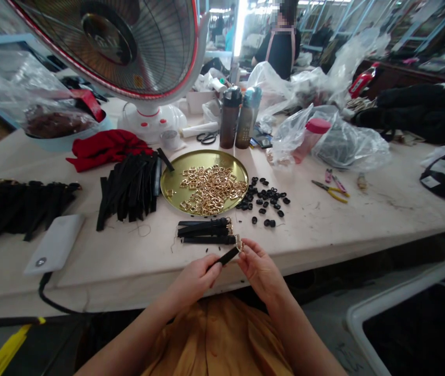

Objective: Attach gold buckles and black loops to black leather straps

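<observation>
Near the table's front edge, my left hand (pixel 195 275) is closed round a short black strap (pixel 228 256). The fingertips of my right hand (pixel 261 269) pinch a gold buckle (pixel 239 244) at the strap's far end; whether the strap passes through it is too small to tell. Just beyond my hands lie several black straps with gold buckles (pixel 204 228). Behind them stands a round gold tray (pixel 170 201) heaped with loose gold buckles (pixel 212 190). Small black loops (pixel 271 197) are scattered right of the tray, and a pile of plain black straps (pixel 128 188) lies left of it.
A large fan (pixel 128 47) stands at the back left, beside a red cloth (pixel 108 149). Two bottles (pixel 230 120) and scissors (pixel 207 138) are behind the tray. Yellow-handled pliers (pixel 334 193) lie to the right. A white power bank (pixel 56 243) with a cable is at the left.
</observation>
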### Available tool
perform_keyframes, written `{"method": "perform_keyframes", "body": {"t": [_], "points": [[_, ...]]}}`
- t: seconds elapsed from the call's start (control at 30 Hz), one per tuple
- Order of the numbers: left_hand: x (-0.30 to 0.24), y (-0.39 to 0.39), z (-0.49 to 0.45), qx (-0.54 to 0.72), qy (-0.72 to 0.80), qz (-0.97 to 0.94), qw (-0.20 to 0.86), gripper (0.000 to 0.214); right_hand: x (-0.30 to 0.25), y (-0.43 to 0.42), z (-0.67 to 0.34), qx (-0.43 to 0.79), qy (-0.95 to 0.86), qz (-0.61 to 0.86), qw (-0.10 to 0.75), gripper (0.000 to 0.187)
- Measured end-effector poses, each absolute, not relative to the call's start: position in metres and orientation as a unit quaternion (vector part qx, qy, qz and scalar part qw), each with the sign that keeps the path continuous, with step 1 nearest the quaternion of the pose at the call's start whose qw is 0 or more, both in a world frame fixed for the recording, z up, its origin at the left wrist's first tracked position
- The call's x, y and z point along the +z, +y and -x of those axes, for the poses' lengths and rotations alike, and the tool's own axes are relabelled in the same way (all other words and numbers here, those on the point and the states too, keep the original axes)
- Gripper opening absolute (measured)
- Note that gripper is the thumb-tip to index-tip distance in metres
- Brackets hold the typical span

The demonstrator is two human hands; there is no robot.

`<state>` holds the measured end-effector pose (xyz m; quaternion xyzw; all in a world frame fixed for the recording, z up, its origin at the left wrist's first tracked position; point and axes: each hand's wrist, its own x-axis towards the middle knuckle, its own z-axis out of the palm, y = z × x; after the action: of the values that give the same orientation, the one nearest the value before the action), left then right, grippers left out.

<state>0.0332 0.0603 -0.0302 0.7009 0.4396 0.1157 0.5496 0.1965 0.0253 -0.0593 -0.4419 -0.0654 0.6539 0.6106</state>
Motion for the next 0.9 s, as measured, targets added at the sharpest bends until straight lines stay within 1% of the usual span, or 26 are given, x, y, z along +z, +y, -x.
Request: {"method": "perform_keyframes", "body": {"t": [0.1,0.2,0.27,0.33,0.4,0.47,0.57,0.63,0.7,0.73,0.87,0.9], "points": [[-0.024,0.058,-0.034,0.122,0.429,-0.743,0.499,0.024,-0.059,0.022,-0.192,0.684,-0.062,0.434,0.583,0.024],[-0.021,0.057,-0.039,0.133,0.417,-0.752,0.492,0.021,-0.060,0.015,-0.181,0.680,-0.112,0.447,0.570,0.023],[-0.022,0.056,-0.043,0.145,0.417,-0.728,0.524,0.016,-0.060,0.011,-0.174,0.643,-0.180,0.474,0.573,0.021],[-0.024,0.055,-0.046,0.156,0.427,-0.670,0.587,0.012,-0.059,0.006,-0.169,0.588,-0.249,0.505,0.581,0.017],[-0.024,0.053,-0.047,0.153,0.424,-0.608,0.654,0.015,-0.057,0.004,-0.169,0.544,-0.289,0.531,0.581,0.014],[-0.024,0.052,-0.047,0.141,0.406,-0.572,0.699,0.022,-0.056,0.003,-0.172,0.526,-0.304,0.551,0.571,0.017],[-0.025,0.052,-0.046,0.138,0.388,-0.538,0.735,0.025,-0.059,0.006,-0.177,0.549,-0.293,0.555,0.552,0.024],[-0.026,0.051,-0.047,0.144,0.393,-0.516,0.748,0.025,-0.062,0.008,-0.178,0.591,-0.264,0.532,0.546,0.025],[-0.030,0.050,-0.048,0.146,0.407,-0.505,0.747,0.024,-0.064,0.007,-0.177,0.602,-0.260,0.529,0.539,0.024],[-0.032,0.049,-0.048,0.145,0.416,-0.506,0.741,0.024,-0.064,0.006,-0.177,0.577,-0.284,0.546,0.537,0.024],[-0.040,0.046,-0.049,0.150,0.447,-0.541,0.696,0.026,-0.062,-0.001,-0.179,0.372,-0.482,0.615,0.502,0.014],[-0.040,0.045,-0.049,0.154,0.452,-0.553,0.683,0.026,-0.061,-0.002,-0.180,0.344,-0.510,0.617,0.491,0.011]]}}
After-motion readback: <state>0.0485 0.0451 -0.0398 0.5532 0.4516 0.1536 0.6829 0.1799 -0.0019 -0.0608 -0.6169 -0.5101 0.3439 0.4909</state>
